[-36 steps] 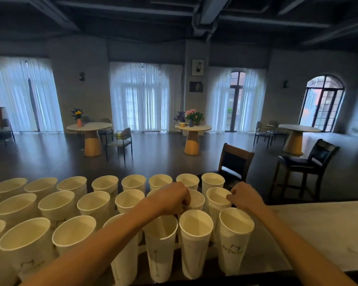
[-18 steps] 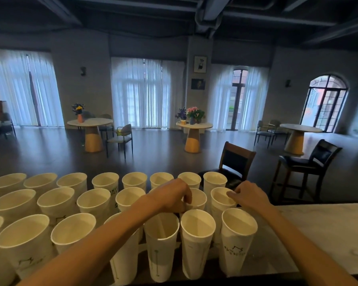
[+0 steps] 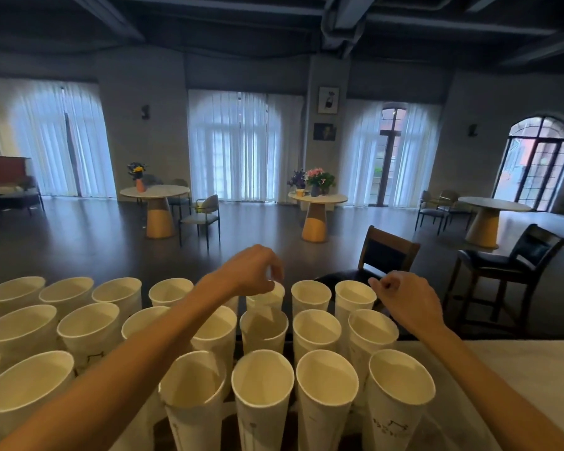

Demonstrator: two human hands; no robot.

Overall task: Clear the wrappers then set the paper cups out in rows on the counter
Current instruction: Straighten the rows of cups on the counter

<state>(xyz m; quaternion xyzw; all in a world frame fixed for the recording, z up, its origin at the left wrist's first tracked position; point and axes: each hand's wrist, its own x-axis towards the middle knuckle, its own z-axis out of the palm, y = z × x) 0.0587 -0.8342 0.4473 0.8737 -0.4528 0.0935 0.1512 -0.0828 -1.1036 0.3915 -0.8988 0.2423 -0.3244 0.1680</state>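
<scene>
Several white paper cups (image 3: pixel 401 382) stand open-end up in three rows on the pale counter (image 3: pixel 515 369). My left hand (image 3: pixel 251 271) reaches over the rows and pinches the rim of one cup (image 3: pixel 267 296), which is raised above a middle-row cup (image 3: pixel 263 330). My right hand (image 3: pixel 404 299) hovers with curled fingers just right of the back-row end cup (image 3: pixel 355 296) and holds nothing. No wrappers are in view.
Bare counter stretches to the right of the cups. Beyond the counter's far edge are a wooden chair (image 3: pixel 388 252) and a dark bar stool (image 3: pixel 508 258). Round tables (image 3: pixel 318 200) with flowers stand farther back on the dark floor.
My left hand has risen and moved toward the back row, with a cup pinched by its rim. My right hand has come off the cup rim and drifted slightly right.
</scene>
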